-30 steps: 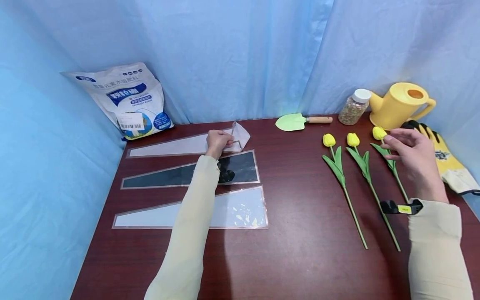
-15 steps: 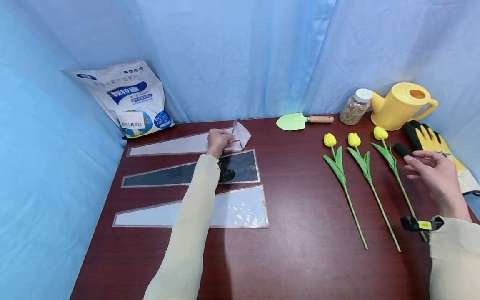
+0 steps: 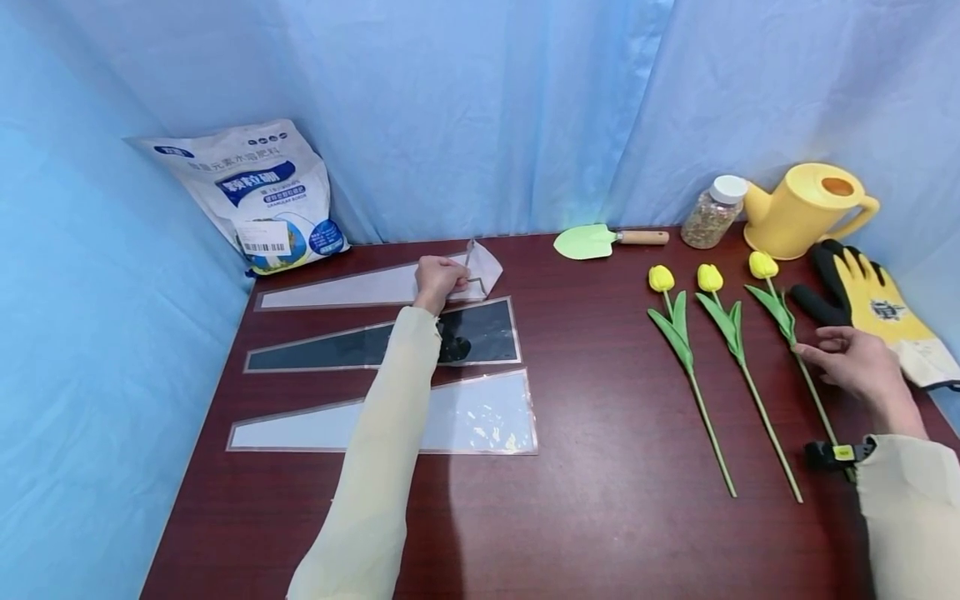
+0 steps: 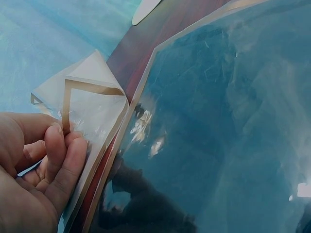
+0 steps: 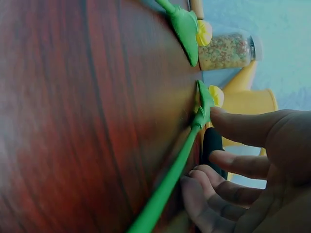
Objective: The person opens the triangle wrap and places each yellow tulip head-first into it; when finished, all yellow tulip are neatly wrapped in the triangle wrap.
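Note:
On the left of the table lie three tapered flower sleeves: a far white sleeve (image 3: 337,287), a black sleeve (image 3: 483,329) and a near white sleeve (image 3: 480,417). My left hand (image 3: 439,282) pinches the edge of the far one at its wide end, where a corner folds up; the left wrist view shows thumb and fingers together on its tan border (image 4: 92,87). My right hand (image 3: 862,362) is beside the rightmost yellow tulip (image 3: 813,392), thumb right at the stem below the leaves. In the right wrist view its fingers are loosely bent along the green stem (image 5: 167,182), not closed round it.
Two more yellow tulips (image 3: 705,425) lie left of that one. Along the back are a fertilizer bag (image 3: 258,200), a green trowel (image 3: 585,242), a jar of granules (image 3: 708,221) and a yellow watering can (image 3: 798,217). Yellow and black gloves (image 3: 885,308) lie at the right edge.
My right hand has moved right off the rightmost tulip's flower, then in to its stem below the leaves. The left hand keeps its pinch on the far sleeve.

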Demonstrator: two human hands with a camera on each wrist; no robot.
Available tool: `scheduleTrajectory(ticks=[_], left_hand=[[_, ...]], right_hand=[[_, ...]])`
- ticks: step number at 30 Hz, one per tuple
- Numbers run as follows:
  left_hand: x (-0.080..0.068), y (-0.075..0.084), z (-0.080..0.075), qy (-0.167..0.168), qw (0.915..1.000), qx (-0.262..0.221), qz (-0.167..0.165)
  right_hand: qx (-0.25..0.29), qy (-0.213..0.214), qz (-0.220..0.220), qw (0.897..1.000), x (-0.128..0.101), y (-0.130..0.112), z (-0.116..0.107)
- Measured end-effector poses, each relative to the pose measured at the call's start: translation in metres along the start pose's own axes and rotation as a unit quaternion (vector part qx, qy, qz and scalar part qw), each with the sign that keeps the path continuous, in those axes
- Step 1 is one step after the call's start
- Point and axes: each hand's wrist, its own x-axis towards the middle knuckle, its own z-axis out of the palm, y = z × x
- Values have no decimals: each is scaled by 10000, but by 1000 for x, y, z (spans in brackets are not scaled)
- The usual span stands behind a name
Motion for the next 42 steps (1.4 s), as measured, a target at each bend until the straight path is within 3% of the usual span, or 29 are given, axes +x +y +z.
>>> scheduleTrajectory(ticks=[5, 9, 14, 21, 32, 37, 42], left_hand=[[-1, 0, -2, 31, 9999, -10, 154], [-1, 0, -3, -18, 10000, -19, 96], [0, -1, -3, -59, 10000, -67, -41], [-1, -1, 1, 2, 10000, -43, 16], [-1, 1, 1, 25, 10000, 7, -59], [-2, 1, 1, 33, 10000, 21, -79], [-1, 1, 2, 25, 9999, 19, -106]], right_hand=[[-409, -400, -302, 9979, 1, 3, -2], [-657, -393, -585, 9953, 1, -1, -2], [-593, -380, -550, 9960, 0, -6, 2], [-458, -575, -441, 9963, -3, -11, -2], [-372, -330, -585, 9970, -14, -20, -11], [81, -132, -494, 9987, -13, -24, -13], [974, -131, -496, 9939, -13, -24, -15]])
